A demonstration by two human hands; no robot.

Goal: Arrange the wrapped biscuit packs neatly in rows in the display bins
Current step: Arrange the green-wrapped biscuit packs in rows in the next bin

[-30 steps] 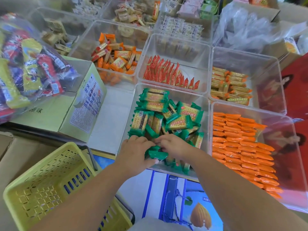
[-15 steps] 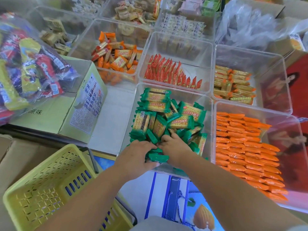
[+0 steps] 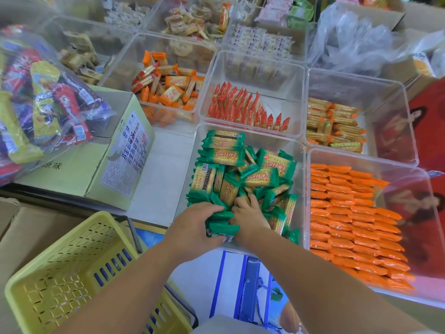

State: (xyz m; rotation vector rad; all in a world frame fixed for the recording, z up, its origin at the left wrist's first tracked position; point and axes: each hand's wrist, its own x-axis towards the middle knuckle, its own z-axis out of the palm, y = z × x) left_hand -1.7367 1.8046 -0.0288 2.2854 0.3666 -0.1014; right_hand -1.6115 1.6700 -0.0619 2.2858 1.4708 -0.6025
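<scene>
Head view: green biscuit packs (image 3: 260, 179) lie jumbled in the clear bin (image 3: 272, 141), a few stacked on edge at its 6 o'clock wall. There the left hand (image 3: 196, 224) grasps the stack, while the right hand (image 3: 250, 214) curls its fingers into the pile at the stack's 3 o'clock; I cannot tell whether it grips a pack.
</scene>
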